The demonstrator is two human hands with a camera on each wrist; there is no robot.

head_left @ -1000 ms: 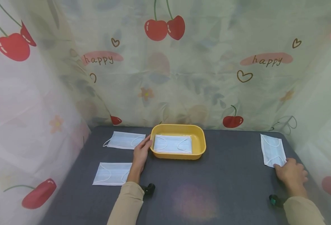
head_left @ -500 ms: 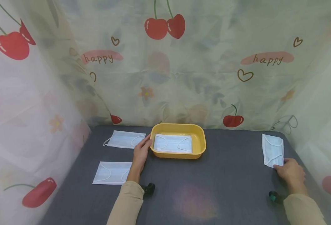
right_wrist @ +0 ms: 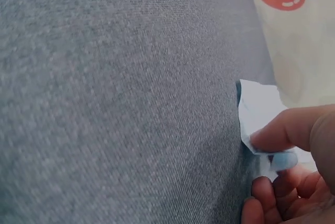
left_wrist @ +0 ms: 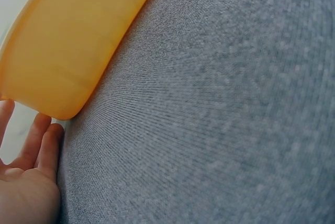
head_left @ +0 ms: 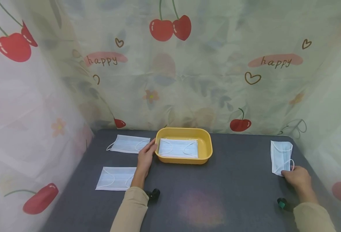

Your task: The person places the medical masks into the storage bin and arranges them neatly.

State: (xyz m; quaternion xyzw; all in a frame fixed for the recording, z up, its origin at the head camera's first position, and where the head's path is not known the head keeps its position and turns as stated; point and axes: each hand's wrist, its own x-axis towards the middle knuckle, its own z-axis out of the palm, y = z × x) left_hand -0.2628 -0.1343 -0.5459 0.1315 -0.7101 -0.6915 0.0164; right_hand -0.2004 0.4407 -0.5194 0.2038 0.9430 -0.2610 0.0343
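My right hand (head_left: 298,179) pinches the near end of a white face mask (head_left: 279,155) at the table's right side. In the right wrist view the thumb lies on top of the mask (right_wrist: 257,101), with fingers beneath its lifted edge. One ear loop stands out by the hand. My left hand (head_left: 145,162) touches the left end of a yellow plastic tray (head_left: 184,160); in the left wrist view its extended fingers (left_wrist: 48,148) meet the tray's outer wall (left_wrist: 73,41). Inside the tray another face mask (head_left: 177,149) lies flat, loops upward.
Left of the tray lies a face mask (head_left: 128,144), partly behind the left hand. Nearer the front is one more mask (head_left: 115,178), its right end hidden by the forearm. A cherry-printed curtain (head_left: 199,80) encloses the dark grey table (head_left: 231,180) at back and sides.
The right hand has drawn the pinched mask slightly nearer, and its near end now bends up with a loop standing out. The left hand and tray stay in place.
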